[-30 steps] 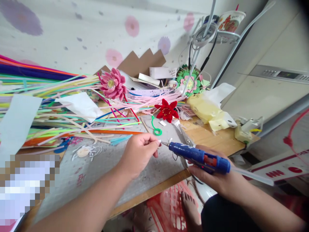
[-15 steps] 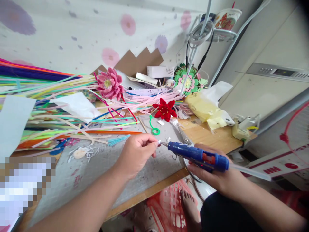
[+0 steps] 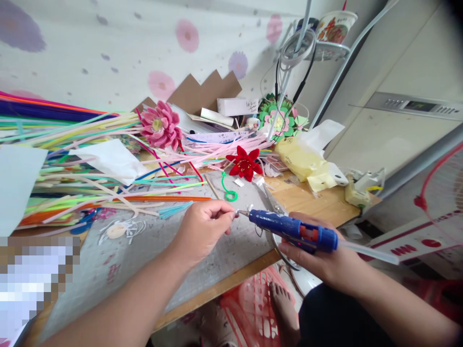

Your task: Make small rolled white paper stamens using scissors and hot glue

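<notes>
My right hand [image 3: 318, 250] is wrapped round a blue hot glue gun [image 3: 285, 226], with a clear glue stick [image 3: 376, 253] coming out of its back end. The metal nozzle points left, right at the fingertips of my left hand [image 3: 206, 229]. Those fingers are pinched on a tiny white piece [image 3: 237, 212], too small to name. Just beyond lie a green pipe cleaner [image 3: 230, 194] with a coiled end and a red pipe-cleaner flower [image 3: 244, 163]. A pair of scissors [image 3: 273, 200] lies behind the gun, partly hidden by it.
Bundles of coloured pipe cleaners [image 3: 90, 168] cover the left and back of the table. A pink flower [image 3: 161, 125] stands among them. Near the left lies a white stringy piece [image 3: 119, 229] on the grey cutting mat [image 3: 144, 265]. At the right are a yellow packet [image 3: 304, 161] and a power strip [image 3: 358, 193].
The view has shifted slightly. The nozzle tip is now at the tiny white piece, a touch closer than before. Both hands keep their grips.
</notes>
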Demonstrator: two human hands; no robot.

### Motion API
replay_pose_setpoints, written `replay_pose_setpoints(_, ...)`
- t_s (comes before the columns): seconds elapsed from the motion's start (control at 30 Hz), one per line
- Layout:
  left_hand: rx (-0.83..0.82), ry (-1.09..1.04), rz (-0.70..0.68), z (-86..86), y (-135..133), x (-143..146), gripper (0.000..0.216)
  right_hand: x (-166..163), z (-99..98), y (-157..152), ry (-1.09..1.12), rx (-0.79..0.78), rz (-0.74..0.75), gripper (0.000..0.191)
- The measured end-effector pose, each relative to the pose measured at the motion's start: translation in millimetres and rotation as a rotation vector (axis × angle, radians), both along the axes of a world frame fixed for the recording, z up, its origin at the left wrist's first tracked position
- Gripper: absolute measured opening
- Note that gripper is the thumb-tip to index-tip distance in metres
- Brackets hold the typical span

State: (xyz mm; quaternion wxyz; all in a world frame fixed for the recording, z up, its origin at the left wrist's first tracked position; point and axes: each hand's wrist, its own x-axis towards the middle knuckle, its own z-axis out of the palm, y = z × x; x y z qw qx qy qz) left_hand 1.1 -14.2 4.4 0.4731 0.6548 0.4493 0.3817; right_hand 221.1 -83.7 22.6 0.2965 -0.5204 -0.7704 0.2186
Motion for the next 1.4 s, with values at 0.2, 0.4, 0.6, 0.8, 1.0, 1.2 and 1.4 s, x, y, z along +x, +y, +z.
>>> replay_pose_setpoints(0.2, 0.007, 0.011, -0.009, -1.2, 2, 1, 0.014, 2, 1.6, 0, 0.000, -0.019, 0.018, 0.015)
replay_pose_setpoints(0.4, 0.014, 0.024, -0.030, -3.2, 3, 0, 0.014, -1, 2.9, 1, -0.018, -0.001, 0.007, 0.013)
replay_pose_setpoints(0.6, 0.014, 0.047, -0.047, -0.2, 0, 1, 0.022, 18, -4.7, 9, 0.239, -0.068, -0.198, 0.013)
replay_pose_setpoints(0.8, -0.009, 0.030, -0.060, 3.1, 0, 1, 0.026, 85, -27.7, 47, 0.679, -0.232, -0.619, 0.030)
replay_pose_setpoints(1.0, 0.023, 0.071, -0.076, -0.1, 2, 1, 0.029, 124, -48.3, 68, 0.657, -0.350, -0.743, 0.032)
replay_pose_setpoints(1.2, -0.004, 0.050, -0.088, -0.4, 1, 2, 0.029, 137, -42.8, 71, 0.386, -0.325, -0.807, 0.031)
replay_pose_setpoints(1.4, -0.047, -0.006, -0.126, 2.3, -2, 4, 0.026, 107, -10.9, 54, 0.067, -0.116, -0.794, 0.011)
